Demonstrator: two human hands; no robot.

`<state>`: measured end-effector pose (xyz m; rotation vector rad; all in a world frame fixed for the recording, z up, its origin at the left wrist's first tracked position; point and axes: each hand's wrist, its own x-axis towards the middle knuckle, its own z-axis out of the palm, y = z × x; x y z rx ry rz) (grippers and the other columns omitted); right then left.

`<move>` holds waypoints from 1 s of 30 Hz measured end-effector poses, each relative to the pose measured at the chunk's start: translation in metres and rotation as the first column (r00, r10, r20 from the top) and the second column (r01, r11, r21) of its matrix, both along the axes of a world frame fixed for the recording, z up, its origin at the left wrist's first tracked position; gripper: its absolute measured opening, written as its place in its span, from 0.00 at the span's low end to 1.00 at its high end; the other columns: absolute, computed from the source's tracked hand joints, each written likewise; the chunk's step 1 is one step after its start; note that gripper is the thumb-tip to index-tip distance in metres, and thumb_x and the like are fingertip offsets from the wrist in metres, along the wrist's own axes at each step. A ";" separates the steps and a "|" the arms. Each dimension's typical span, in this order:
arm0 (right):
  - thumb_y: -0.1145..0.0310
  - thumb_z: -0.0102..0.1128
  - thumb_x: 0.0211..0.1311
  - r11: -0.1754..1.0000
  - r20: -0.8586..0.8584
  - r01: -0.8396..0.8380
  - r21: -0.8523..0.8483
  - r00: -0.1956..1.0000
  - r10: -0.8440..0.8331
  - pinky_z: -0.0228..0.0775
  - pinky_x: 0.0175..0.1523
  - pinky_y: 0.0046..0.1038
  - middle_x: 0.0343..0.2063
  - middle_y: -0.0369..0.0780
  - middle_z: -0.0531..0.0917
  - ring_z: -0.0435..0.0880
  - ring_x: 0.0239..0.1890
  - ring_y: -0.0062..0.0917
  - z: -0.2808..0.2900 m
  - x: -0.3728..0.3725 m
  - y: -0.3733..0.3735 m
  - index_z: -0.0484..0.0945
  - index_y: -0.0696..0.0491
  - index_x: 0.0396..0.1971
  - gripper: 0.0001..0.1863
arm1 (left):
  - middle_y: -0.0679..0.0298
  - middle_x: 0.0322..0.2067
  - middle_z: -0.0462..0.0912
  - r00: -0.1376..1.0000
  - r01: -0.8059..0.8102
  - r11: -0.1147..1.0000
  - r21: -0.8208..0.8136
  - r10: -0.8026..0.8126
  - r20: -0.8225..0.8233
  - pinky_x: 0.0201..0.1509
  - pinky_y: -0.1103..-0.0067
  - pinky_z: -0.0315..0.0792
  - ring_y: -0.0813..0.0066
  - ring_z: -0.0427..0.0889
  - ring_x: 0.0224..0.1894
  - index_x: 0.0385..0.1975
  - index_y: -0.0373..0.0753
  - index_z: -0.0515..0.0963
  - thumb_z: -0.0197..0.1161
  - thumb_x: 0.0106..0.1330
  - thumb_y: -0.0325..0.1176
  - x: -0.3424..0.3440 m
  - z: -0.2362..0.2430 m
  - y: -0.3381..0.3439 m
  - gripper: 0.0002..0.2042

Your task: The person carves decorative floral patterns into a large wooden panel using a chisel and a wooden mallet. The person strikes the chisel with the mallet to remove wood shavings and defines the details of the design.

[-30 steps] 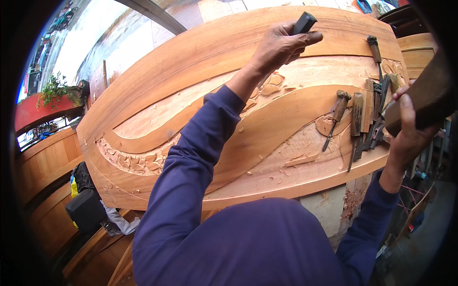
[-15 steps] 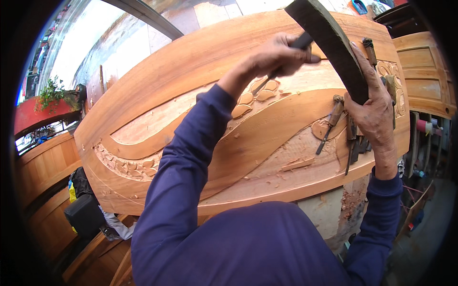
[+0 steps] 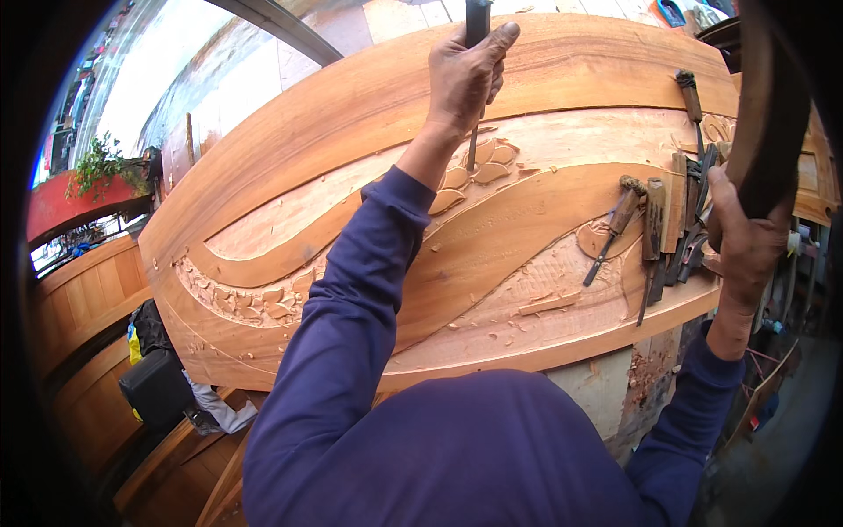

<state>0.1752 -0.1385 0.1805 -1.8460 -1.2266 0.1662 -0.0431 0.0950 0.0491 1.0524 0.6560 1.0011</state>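
My left hand (image 3: 464,83) is wrapped round the dark handle of a chisel (image 3: 478,22), which stands nearly upright. The chisel's thin blade comes down to a cluster of carved leaves (image 3: 453,178) in the middle of a large wooden panel (image 3: 527,211). At the right, my right hand (image 3: 746,250) grips the lower end of a long, dark, slightly curved wooden mallet (image 3: 773,132). The mallet is raised well apart from the chisel, and partly blurred. Several carving chisels (image 3: 622,211) lie on the panel, close to my right hand.
Wood chips and a loose sliver (image 3: 549,305) are scattered over the panel. Beyond its left end are a potted plant (image 3: 97,167), wooden panelling (image 3: 92,290) and a black case (image 3: 156,386). Another panelled wooden piece (image 3: 817,176) stands at the right.
My left hand has brought the chisel from a slant to nearly upright over the leaves. My right hand has swung the mallet away to the right, uncovering more of the lying chisels.
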 end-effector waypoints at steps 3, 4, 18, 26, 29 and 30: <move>0.72 0.71 0.64 0.990 0.100 -0.066 0.123 0.994 0.054 0.76 0.53 0.25 0.43 0.39 0.86 0.85 0.44 0.20 0.018 0.004 0.021 0.79 0.59 0.54 0.20 | 0.78 0.16 0.69 1.000 0.013 0.993 0.117 -0.016 0.026 0.15 0.86 0.56 0.92 0.64 0.15 0.31 0.38 0.80 0.72 0.71 0.38 -0.001 0.002 -0.015 0.12; 0.70 0.70 0.66 0.977 0.143 -0.139 0.162 0.983 0.116 0.77 0.54 0.25 0.43 0.40 0.87 0.86 0.44 0.22 0.027 0.011 0.029 0.80 0.60 0.53 0.19 | 0.78 0.17 0.70 0.997 0.043 0.996 0.076 -0.047 0.052 0.16 0.87 0.55 0.93 0.64 0.16 0.33 0.37 0.82 0.72 0.71 0.35 -0.001 0.003 -0.017 0.09; 0.83 0.61 0.51 0.883 0.344 -0.393 -0.256 0.817 0.463 0.82 0.52 0.35 0.50 0.42 0.84 0.88 0.47 0.34 0.007 -0.034 0.085 0.68 0.31 0.74 0.48 | 0.78 0.17 0.69 0.931 0.358 0.926 -0.124 -0.344 0.120 0.18 0.87 0.55 0.91 0.64 0.16 0.32 0.41 0.79 0.74 0.69 0.37 -0.010 0.006 -0.014 0.11; 0.84 0.61 0.55 0.942 0.085 -0.335 -0.025 0.938 0.336 0.78 0.60 0.28 0.64 0.39 0.81 0.85 0.58 0.24 -0.007 -0.037 0.044 0.65 0.40 0.77 0.46 | 0.79 0.13 0.65 0.987 -0.076 0.983 -0.166 0.098 0.128 0.12 0.87 0.53 0.91 0.60 0.11 0.23 0.46 0.72 0.72 0.71 0.41 -0.026 -0.013 0.006 0.17; 0.83 0.64 0.58 0.974 -0.005 -0.226 -0.020 0.974 0.226 0.70 0.68 0.27 0.68 0.39 0.78 0.79 0.64 0.24 -0.004 -0.036 0.038 0.65 0.44 0.76 0.44 | 0.79 0.14 0.66 0.991 -0.009 0.999 -0.035 0.014 0.136 0.12 0.87 0.54 0.91 0.60 0.11 0.23 0.47 0.72 0.71 0.72 0.41 -0.018 0.011 -0.018 0.17; 0.82 0.65 0.59 0.978 -0.019 -0.209 -0.012 0.978 0.209 0.71 0.65 0.26 0.63 0.38 0.79 0.79 0.61 0.22 -0.002 -0.036 0.039 0.66 0.46 0.74 0.41 | 0.79 0.14 0.66 0.988 -0.072 0.994 -0.086 0.083 0.128 0.12 0.87 0.54 0.91 0.60 0.11 0.24 0.47 0.72 0.71 0.72 0.41 -0.018 0.005 -0.013 0.17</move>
